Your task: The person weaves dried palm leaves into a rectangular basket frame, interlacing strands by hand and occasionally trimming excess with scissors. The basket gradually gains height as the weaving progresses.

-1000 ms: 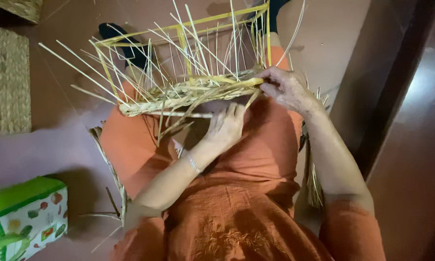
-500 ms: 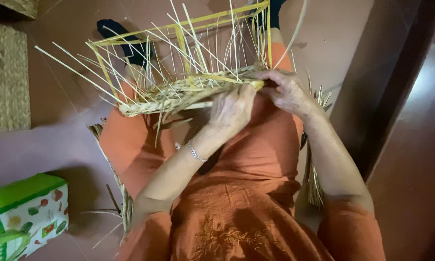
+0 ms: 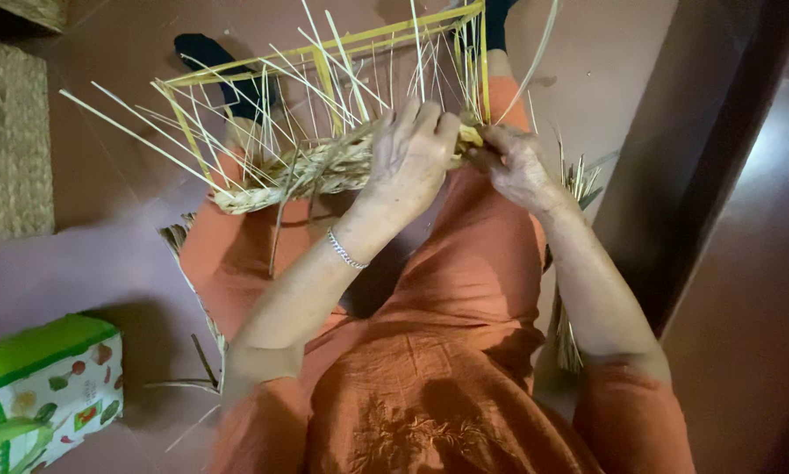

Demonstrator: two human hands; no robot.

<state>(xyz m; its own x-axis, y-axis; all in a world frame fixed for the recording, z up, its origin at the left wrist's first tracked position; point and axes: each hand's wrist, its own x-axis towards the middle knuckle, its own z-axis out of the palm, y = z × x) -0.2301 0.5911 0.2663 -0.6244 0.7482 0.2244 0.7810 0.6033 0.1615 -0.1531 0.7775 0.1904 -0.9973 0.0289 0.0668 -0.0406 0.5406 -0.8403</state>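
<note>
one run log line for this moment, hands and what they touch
left hand: grips woven straw band | right hand: pinches band end | frame: yellow sticks | site: lap, orange dress

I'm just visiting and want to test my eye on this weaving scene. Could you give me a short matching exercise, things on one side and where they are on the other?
Things:
1. left hand
2. right hand
3. green carton
4. woven mat

Places:
A. on the floor, bottom left corner
B. flat on the floor at the left edge
C. laid over the braided straw rim
D. pinching the rim's right end

Pairs: 1-C, 2-D, 3-A, 4-B
</note>
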